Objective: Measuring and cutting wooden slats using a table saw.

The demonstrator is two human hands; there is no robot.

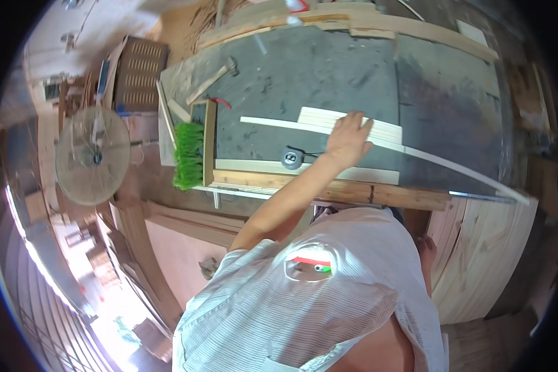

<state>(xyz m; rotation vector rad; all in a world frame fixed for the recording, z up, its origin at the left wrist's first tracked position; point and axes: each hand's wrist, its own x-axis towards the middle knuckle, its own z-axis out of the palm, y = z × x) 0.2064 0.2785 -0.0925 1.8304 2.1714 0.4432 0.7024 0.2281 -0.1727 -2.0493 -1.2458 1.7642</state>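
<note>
My left hand [348, 141] lies palm down on a small stack of pale wooden strips [319, 116] on the dark bench, its fingers stretched out over them. Passing beneath the same hand, a long thin pale strip [452, 165] runs beyond the bench's right end. A tape measure [292, 158] rests left of my forearm. Nearer the front edge lies another flat strip [254, 166], partly covered by my arm. My right hand [425, 247] hangs low beside my body, close to some pale boards; its fingers are mostly hidden.
A brush with green bristles [189, 155] sits at the bench's left end. Beyond it are a hammer [231, 66] and a red curved object [221, 102]. A round fan [93, 155] stands further left. Pale boards [483, 248] are stacked at the right.
</note>
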